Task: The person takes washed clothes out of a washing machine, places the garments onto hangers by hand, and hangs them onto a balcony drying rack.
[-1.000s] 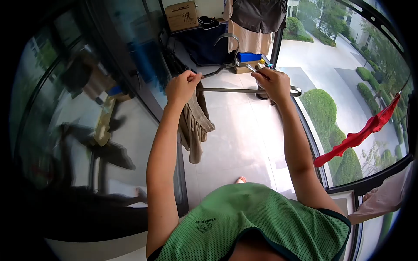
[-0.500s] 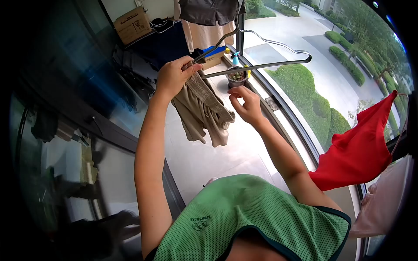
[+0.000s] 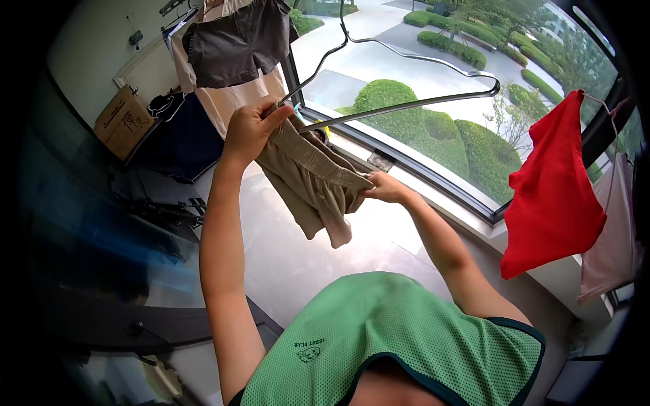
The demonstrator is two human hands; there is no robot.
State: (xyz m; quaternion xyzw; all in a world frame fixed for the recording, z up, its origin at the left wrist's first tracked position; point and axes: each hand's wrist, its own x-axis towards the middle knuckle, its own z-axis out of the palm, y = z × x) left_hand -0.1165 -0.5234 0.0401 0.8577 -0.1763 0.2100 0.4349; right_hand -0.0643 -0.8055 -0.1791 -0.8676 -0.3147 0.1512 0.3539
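A pair of khaki shorts (image 3: 308, 179) with an elastic waistband hangs in front of me, tilted down to the right. My left hand (image 3: 252, 132) is closed on one end of the waistband together with the left end of a metal clothes hanger (image 3: 406, 103). That end of the hanger goes inside the waistband; its right end is bare and sticks out to the right. With fingers pinched, my right hand (image 3: 387, 187) grips the other end of the waistband, below the hanger's bar.
Grey shorts (image 3: 240, 44) hang at the upper left. A red garment (image 3: 555, 189) and a pale pink one (image 3: 613, 230) hang on the right by the window (image 3: 406, 101). A cardboard box (image 3: 123, 122) stands at the back left, beside dark blue cloth (image 3: 186, 139).
My right hand has moved down to the waistband and taken hold of its free end. The view has turned right, and the waistband is now pulled straighter.
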